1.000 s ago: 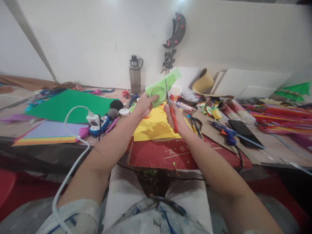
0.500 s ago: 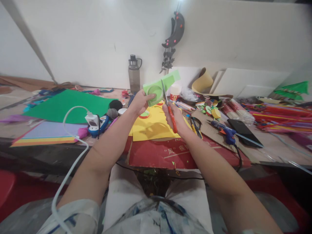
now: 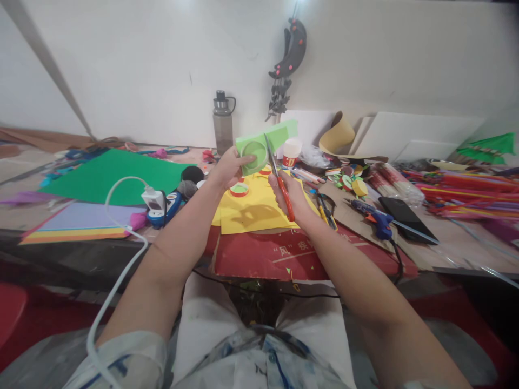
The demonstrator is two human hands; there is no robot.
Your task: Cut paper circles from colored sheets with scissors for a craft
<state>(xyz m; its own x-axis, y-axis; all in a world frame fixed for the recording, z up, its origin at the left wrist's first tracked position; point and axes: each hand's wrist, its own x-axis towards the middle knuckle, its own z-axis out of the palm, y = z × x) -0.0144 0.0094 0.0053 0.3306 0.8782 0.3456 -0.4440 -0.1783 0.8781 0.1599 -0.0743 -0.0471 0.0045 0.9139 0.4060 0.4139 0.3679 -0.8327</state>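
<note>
My left hand [image 3: 227, 167] pinches a light green craft sheet [image 3: 279, 135], its thumb pressed over a pale round ring [image 3: 266, 158] lying against the sheet. In my right hand [image 3: 299, 195] are scissors with red-orange handles [image 3: 285, 195]. Their blades point up and away, at the green sheet just right of the ring; whether they are biting into it I cannot tell. Both hands are raised above a yellow sheet [image 3: 239, 216], on which a small red-and-green round piece [image 3: 239, 189] lies.
A red board [image 3: 251, 256] lies under the yellow sheet. To the right are a blue glue gun [image 3: 381, 224], a black phone [image 3: 405, 219] and bundled craft sticks [image 3: 466, 189]. At left lie a green sheet [image 3: 117, 175] and a white cable [image 3: 117, 270]. A bottle [image 3: 223, 129] stands behind.
Both hands, with the green sheet and the scissors, have shifted slightly left. More of the small round piece on the yellow sheet shows. My grip on both things is the same.
</note>
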